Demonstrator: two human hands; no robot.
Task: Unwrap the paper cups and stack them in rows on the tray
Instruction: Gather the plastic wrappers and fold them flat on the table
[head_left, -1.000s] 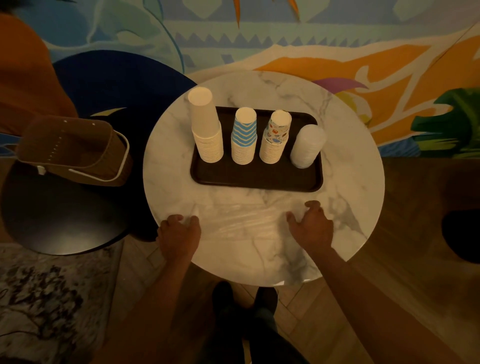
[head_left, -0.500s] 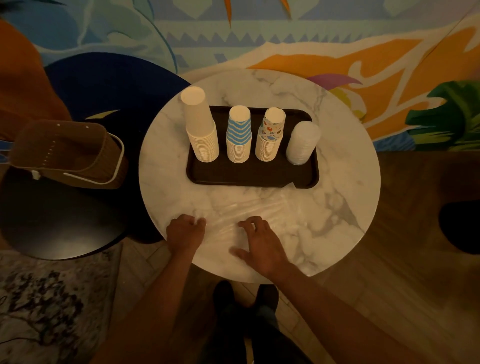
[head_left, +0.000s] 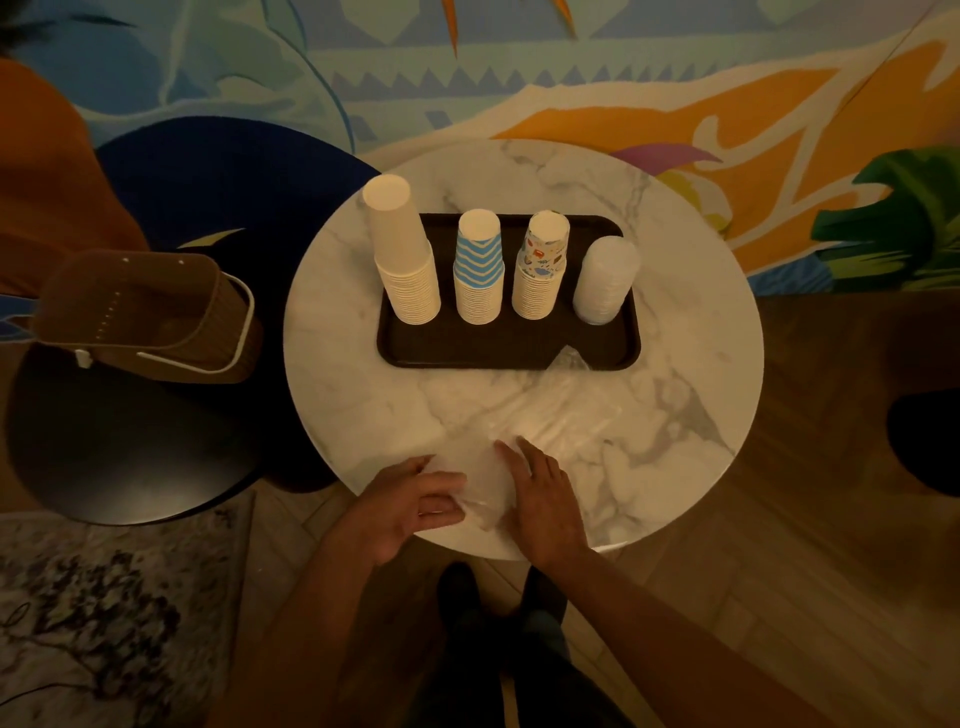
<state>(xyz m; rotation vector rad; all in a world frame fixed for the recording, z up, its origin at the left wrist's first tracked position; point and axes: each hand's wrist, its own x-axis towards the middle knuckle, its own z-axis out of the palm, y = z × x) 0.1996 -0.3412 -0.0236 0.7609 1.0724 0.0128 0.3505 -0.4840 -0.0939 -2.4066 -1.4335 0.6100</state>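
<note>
- The right hand (head_left: 543, 501) has slid in along the near edge of the desk (head_left: 691, 395). A second ago it lay far out to the right; now it sits just beside the left hand (head_left: 405, 506).
- The left hand has turned, so that its fingers (head_left: 441, 501) now point across toward the right hand instead of up the desk.
- The clear wrap (head_left: 561, 415), which lay spread flat between the two hands, is now folded over and bunched between them. Its far end trails up to the near right corner of the tray (head_left: 405, 353).
- The right fingers (head_left: 511, 457) lie straight and flat, pressing on the wrap. The left fingers rest nearly straight against the fold; whether the thumb pinches it cannot be told.
- The cups have not moved: four stacks stand in one row along the back of the tray, namely plain (head_left: 408, 270), blue-striped (head_left: 479, 275), patterned (head_left: 541, 275) and a pale one (head_left: 605, 286) at the right.
- Judging by this, unwrapping and stacking look finished, and the hands are only gathering the leftover wrap to clear it away.
- The trailing end touches the tray, so a sharp tug could nudge the pale stack.
</note>
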